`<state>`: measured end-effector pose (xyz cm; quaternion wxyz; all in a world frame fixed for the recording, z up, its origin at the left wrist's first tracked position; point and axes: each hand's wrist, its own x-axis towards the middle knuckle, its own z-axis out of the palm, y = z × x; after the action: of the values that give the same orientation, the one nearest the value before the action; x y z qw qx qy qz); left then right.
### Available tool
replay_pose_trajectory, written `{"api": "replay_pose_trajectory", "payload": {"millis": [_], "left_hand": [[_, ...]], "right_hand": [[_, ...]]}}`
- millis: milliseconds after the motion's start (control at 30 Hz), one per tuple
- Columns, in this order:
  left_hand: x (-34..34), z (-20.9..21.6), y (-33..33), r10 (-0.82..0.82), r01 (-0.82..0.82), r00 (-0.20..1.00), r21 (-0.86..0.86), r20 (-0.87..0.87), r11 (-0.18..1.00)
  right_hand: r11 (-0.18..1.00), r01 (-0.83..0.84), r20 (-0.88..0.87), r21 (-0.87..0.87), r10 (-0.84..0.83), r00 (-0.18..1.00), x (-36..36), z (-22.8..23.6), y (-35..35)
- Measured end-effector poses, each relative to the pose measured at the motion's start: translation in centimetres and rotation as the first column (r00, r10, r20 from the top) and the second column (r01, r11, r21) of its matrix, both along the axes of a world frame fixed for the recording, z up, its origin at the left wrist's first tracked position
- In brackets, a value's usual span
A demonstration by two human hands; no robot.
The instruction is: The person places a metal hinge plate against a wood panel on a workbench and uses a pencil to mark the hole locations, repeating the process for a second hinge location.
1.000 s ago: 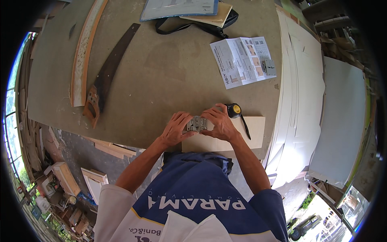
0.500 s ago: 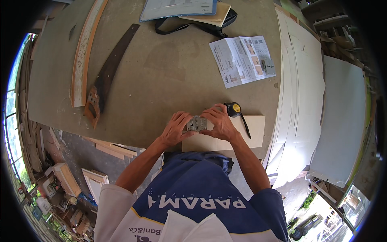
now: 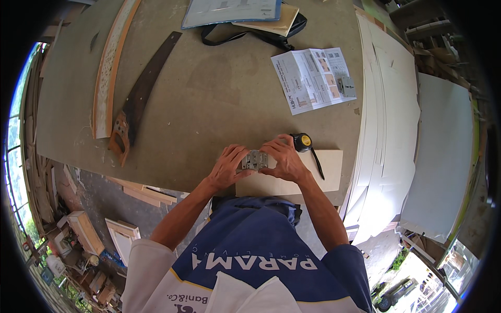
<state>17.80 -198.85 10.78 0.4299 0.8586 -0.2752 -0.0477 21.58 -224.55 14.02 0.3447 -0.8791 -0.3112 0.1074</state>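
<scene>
Between my two hands is a small metal fitting [image 3: 255, 160], silvery-grey with holes and raised parts, held just above the near edge of the table. The fingers and thumb of my left hand [image 3: 228, 166] grip its left side. On its right side, the fingers and thumb of my right hand [image 3: 285, 160] are closed on it too. Beneath the hands lies a pale wooden board [image 3: 323, 169]. A black and yellow tape measure [image 3: 301, 141] sits against the board's far edge, right beside my right hand, its black strap trailing over the wood.
A hand saw [image 3: 146, 83] and a long wooden strip [image 3: 108, 78] lie on the left of the table [image 3: 209, 94]. Towards the far right is an unfolded instruction sheet [image 3: 313, 78] with another metal fitting [image 3: 346, 86] on it. A black bag [image 3: 297, 26] lies beyond; white panels [image 3: 389, 120] flank the right.
</scene>
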Motion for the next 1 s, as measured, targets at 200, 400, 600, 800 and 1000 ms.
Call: {"api": "replay_pose_trajectory", "payload": {"millis": [200, 400, 600, 800, 1000], "left_hand": [[-0.05, -0.02, -0.03, 0.003, -0.003, 1.000, -0.005, 0.004, 1.000], [0.02, 0.02, -0.10, 0.010, -0.010, 1.000, -0.010, 0.004, 1.000], [-0.01, -0.02, -0.10, 0.005, -0.005, 1.000, -0.008, 0.011, 1.000], [-0.10, 0.07, -0.14, 0.010, -0.010, 1.000, -0.002, 0.012, 1.000], [-0.45, -0.42, -0.09, 0.050, -0.049, 0.998, -0.036, 0.037, 0.998]], "right_hand": [[1.000, -0.007, 0.025, -0.005, 0.007, 1.000, 0.05, -0.06, 0.06], [1.000, 0.005, -0.002, 0.005, -0.005, 1.000, 0.08, -0.09, -0.03], [1.000, -0.004, 0.016, 0.001, 0.004, 1.000, 0.04, -0.12, 0.02], [1.000, 0.005, 0.002, 0.016, -0.005, 1.000, -0.03, -0.04, 0.02], [0.999, 0.035, 0.024, 0.035, -0.036, 0.999, -0.45, -0.19, -0.19]]}}
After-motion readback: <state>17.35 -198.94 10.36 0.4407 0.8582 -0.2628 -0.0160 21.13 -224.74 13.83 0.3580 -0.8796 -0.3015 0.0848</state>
